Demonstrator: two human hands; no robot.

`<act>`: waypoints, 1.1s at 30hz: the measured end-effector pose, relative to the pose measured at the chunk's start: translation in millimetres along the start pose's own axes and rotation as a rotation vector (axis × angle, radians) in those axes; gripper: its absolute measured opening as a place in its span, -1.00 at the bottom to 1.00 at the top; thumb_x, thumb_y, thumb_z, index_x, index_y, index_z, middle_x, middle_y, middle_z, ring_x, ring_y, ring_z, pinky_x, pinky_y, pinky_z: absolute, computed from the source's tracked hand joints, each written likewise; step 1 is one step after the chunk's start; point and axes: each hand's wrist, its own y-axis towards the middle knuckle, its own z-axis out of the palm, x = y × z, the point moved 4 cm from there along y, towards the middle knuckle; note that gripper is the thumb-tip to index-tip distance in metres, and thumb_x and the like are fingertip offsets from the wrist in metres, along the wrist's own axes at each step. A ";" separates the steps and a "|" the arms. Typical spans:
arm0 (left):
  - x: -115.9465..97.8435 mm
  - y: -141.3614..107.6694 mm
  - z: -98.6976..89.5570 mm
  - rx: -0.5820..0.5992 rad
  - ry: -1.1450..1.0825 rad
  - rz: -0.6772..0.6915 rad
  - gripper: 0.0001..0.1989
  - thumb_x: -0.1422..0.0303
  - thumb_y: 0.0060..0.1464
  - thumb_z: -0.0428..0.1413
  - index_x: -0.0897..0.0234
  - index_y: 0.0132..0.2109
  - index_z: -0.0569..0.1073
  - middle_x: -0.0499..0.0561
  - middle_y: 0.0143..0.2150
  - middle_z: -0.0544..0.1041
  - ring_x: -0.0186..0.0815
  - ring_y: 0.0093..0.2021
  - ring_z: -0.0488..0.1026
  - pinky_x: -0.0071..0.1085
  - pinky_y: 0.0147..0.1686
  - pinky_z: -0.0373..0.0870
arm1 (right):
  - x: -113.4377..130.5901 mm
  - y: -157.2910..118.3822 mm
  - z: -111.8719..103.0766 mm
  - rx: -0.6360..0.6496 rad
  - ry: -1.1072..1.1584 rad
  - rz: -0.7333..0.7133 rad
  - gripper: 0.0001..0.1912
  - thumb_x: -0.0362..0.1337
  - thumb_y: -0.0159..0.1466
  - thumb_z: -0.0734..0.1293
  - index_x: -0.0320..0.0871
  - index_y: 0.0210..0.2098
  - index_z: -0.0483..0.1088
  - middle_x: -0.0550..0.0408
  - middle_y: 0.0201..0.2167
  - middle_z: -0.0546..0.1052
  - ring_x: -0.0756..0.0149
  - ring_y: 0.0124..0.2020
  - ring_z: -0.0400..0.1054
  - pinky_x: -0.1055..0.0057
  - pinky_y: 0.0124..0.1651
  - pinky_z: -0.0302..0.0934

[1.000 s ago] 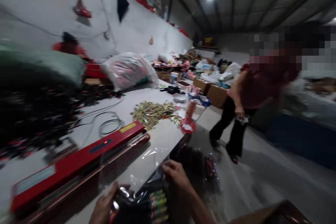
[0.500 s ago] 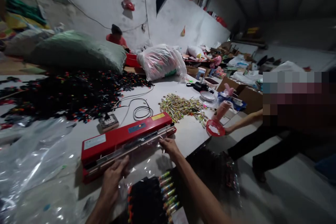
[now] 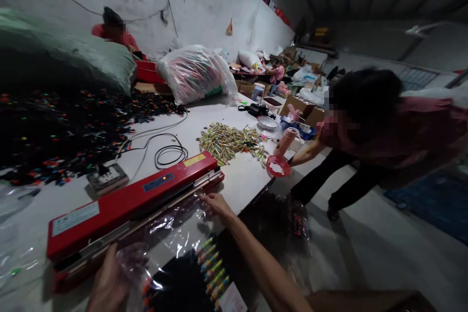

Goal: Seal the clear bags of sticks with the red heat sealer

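A long red sealing machine [image 3: 127, 195] with a lit orange light lies slantwise on the white table. In front of it is a clear plastic bag [image 3: 171, 234], its upper edge along the machine's front slot. The bag holds black items [image 3: 179, 282] and a row of colourful striped sticks [image 3: 215, 268]. My right hand [image 3: 215, 204] pinches the bag's right corner near the machine's right end. My left hand [image 3: 109, 278] is at the bag's left side, against the machine's front; its fingers are blurred and partly hidden.
Behind lie a heap of small colourful sticks [image 3: 230, 141], a coiled black cable [image 3: 171, 151], a power socket [image 3: 107, 179] and a pile of black pieces [image 3: 66, 131]. At right, a person [image 3: 387, 126] bends over with a hand by a red basket [image 3: 278, 166].
The view has turned right and come closer to the machine. The bag's edge now lies along the slot, spread wider between my hands. The person at right shows more fully.
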 end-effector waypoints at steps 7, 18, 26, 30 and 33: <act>28.1 -28.7 -36.2 -0.079 0.189 0.250 -0.54 0.11 -0.53 0.34 0.31 -0.42 0.51 0.00 -0.47 0.52 -0.27 -0.44 0.41 -0.48 -0.53 0.30 | -25.5 -35.6 -12.4 0.121 0.020 -0.063 -0.62 -0.02 -0.05 0.39 -0.24 -0.63 0.33 0.26 -0.78 0.23 0.57 -0.74 0.02 0.54 -0.64 -0.13; -6.3 -31.4 -4.5 -0.114 -0.230 0.377 -0.50 0.14 -0.39 0.29 0.36 -0.26 0.47 -0.03 -0.45 0.48 -0.36 -0.49 0.36 -0.48 -0.50 0.26 | 38.2 12.9 -4.5 -0.137 -0.445 -0.250 -0.72 -0.07 -0.01 0.32 -0.19 -0.51 0.39 0.03 -0.50 0.46 0.27 -0.42 0.31 0.43 -0.42 0.06; -82.2 -70.1 -2.3 -0.452 1.158 1.059 -0.75 0.26 0.13 -0.06 0.26 -0.18 0.44 0.11 -0.19 0.45 -0.10 -0.07 0.35 -0.15 -0.04 0.24 | 133.0 37.0 32.8 0.065 -1.499 -0.181 -0.55 0.04 0.06 0.29 -0.23 -0.33 0.50 -0.22 -0.27 0.53 -0.02 -0.17 0.40 0.27 -0.24 0.18; -120.1 -36.6 24.1 -0.105 1.687 0.959 -0.80 0.25 -0.01 0.13 0.25 -0.24 0.42 0.07 -0.22 0.47 -0.11 -0.13 0.37 -0.20 -0.11 0.26 | 137.3 52.5 47.3 0.201 -1.480 -0.115 -0.72 -0.12 0.02 0.35 -0.19 -0.38 0.50 -0.09 -0.31 0.56 0.13 -0.24 0.43 0.40 -0.33 0.19; -135.9 -21.0 27.4 0.034 1.701 0.997 -0.78 0.19 0.04 0.08 0.19 -0.19 0.41 -0.01 -0.25 0.47 -0.22 -0.22 0.40 -0.35 -0.22 0.27 | 132.1 58.6 44.2 0.149 -1.471 -0.099 -0.73 -0.15 -0.01 0.36 -0.19 -0.38 0.50 -0.06 -0.34 0.56 0.17 -0.27 0.43 0.43 -0.36 0.17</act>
